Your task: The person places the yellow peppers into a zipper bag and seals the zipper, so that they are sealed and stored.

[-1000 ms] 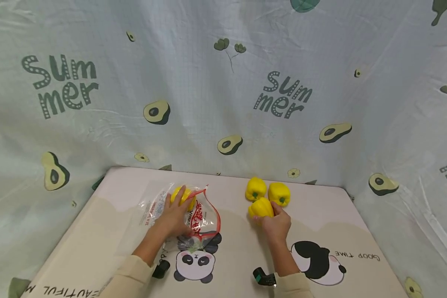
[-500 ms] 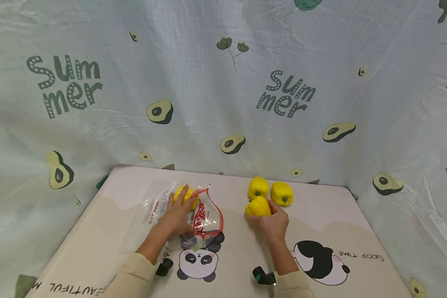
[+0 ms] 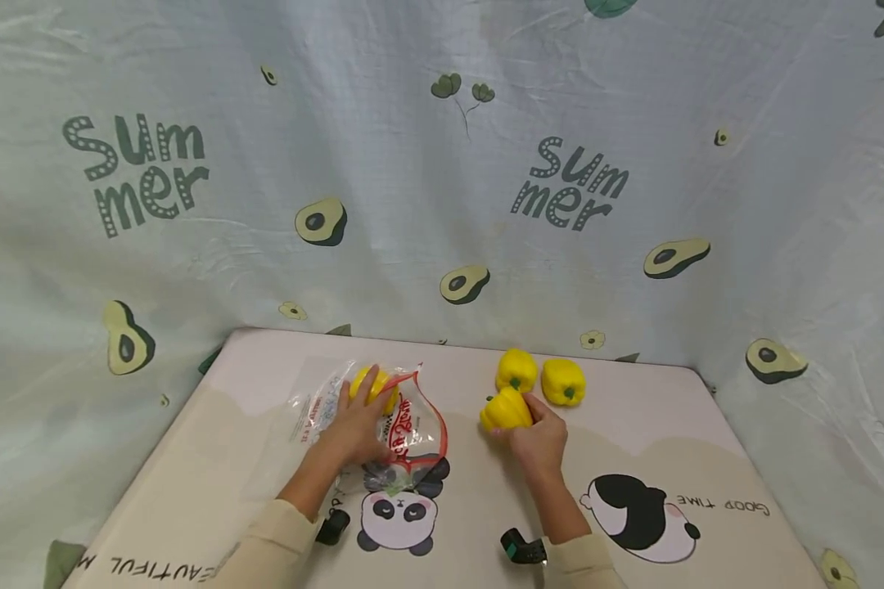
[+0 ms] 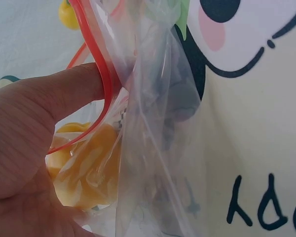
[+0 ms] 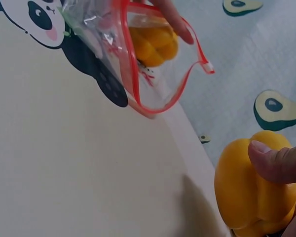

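A clear zip bag (image 3: 405, 425) with a red rim lies on the panda-print table (image 3: 214, 458); its mouth (image 5: 153, 74) gapes toward the right. One yellow pepper (image 3: 376, 386) sits inside the bag (image 4: 158, 148). My left hand (image 3: 357, 425) lies over the bag and holds its mouth open, a finger (image 4: 54, 94) hooked at the red rim. My right hand (image 3: 534, 438) grips another yellow pepper (image 3: 506, 409), the thumb (image 5: 278, 163) pressed on that pepper (image 5: 251, 187), just right of the bag. Two more yellow peppers (image 3: 517, 370) (image 3: 563, 381) rest behind it.
An avocado-print cloth (image 3: 442, 180) walls in the table at the back and both sides. Panda drawings (image 3: 641, 519) and printed words mark the table near me. Black wrist straps (image 3: 523, 548) show at both sleeves.
My right hand has carried its pepper a little left, away from the two behind and toward the bag's mouth. The left hand stays on the bag.
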`<action>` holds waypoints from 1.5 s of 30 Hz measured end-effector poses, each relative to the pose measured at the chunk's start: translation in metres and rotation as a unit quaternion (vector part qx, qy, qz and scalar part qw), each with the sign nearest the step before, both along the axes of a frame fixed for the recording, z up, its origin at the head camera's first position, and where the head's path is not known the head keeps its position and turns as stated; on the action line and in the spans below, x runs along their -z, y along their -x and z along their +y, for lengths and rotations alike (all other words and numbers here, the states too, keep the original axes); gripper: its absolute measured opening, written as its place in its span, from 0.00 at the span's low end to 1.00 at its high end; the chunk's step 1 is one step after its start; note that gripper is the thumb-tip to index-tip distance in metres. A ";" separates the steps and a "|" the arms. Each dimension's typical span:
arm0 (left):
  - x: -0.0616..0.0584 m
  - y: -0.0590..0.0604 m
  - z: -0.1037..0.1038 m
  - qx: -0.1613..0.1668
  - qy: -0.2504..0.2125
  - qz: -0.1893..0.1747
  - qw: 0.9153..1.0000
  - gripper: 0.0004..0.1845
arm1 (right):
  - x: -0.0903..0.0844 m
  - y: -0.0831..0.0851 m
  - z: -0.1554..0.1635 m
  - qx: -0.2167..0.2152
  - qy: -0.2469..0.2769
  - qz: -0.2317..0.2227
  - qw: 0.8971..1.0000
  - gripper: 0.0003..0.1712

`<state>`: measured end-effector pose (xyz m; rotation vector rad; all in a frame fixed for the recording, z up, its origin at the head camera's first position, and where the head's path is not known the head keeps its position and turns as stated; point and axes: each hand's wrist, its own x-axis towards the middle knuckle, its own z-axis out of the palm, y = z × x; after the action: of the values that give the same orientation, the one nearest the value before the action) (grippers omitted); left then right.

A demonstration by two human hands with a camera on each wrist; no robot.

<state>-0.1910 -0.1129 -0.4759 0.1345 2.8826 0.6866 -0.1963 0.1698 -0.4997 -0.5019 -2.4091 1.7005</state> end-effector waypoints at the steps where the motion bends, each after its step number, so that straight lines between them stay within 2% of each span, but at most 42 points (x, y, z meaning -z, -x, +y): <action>1: 0.000 0.001 0.001 0.002 0.000 0.001 1.000 0.56 | 0.000 0.000 0.000 0.000 -0.001 0.003 1.000 0.48; 16: -0.002 0.001 0.002 0.001 -0.001 -0.002 1.000 0.56 | 0.003 0.000 -0.018 -0.022 -0.010 0.014 1.000 0.47; 29: -0.001 0.000 0.002 0.005 0.007 0.002 1.000 0.55 | 0.002 -0.002 -0.034 -0.042 -0.042 0.036 0.998 0.46; 45: 0.000 0.000 0.002 0.003 0.014 -0.004 1.000 0.55 | -0.001 -0.003 -0.053 -0.059 -0.034 0.036 0.997 0.45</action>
<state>-0.1911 -0.1114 -0.4758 0.1362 2.8827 0.6438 -0.1931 0.1169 -0.4991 -0.2892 -2.4785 1.6449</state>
